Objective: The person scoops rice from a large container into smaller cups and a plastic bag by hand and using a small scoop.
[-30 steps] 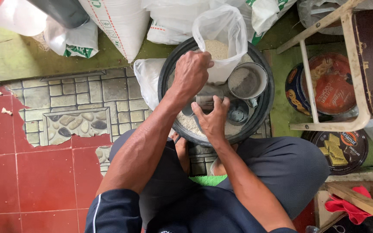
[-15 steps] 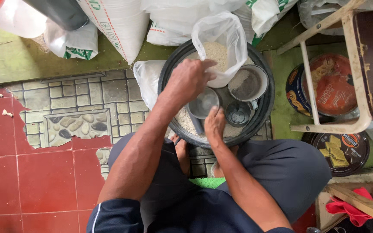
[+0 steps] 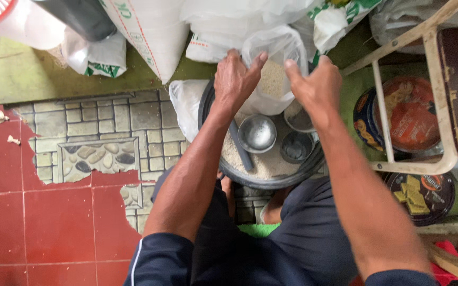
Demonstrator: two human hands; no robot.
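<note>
Head view, looking straight down. My left hand (image 3: pixel 235 79) grips the left side of the mouth of a clear plastic bag (image 3: pixel 272 74): fingers curled over the rim, thumb extended toward the opening, closed on the film. My right hand (image 3: pixel 315 83) meets the right side of the same rim; its fingers are spread and only partly curled, and I cannot tell whether they pinch the plastic or merely touch it. The bag stands upright at the far edge of a round dark basin (image 3: pixel 263 177), its lower half filled with pale grain.

Both forearms reach forward from dark rolled sleeves, converging on the bag, wrists roughly level, palms turned down and inward. My knees, in dark trousers, flank the near rim of the basin.

Inside the basin, loose grain covers the bottom. A small steel bowl (image 3: pixel 257 133) sits near the centre; a dark round cup (image 3: pixel 296 146) lies just beside it to the right, and a second metal bowl (image 3: pixel 299 119) sits partly under my right hand. A dark handle (image 3: pixel 241 151) lies slanted in the grain on the left.

The floor is red tile (image 3: pixel 38 222), broken to expose a stone-pattern layer (image 3: pixel 88 132). White woven sacks (image 3: pixel 149 32) lean behind the basin. To the right stand a wooden frame (image 3: pixel 414 100) and two round printed tins (image 3: pixel 406 114).
</note>
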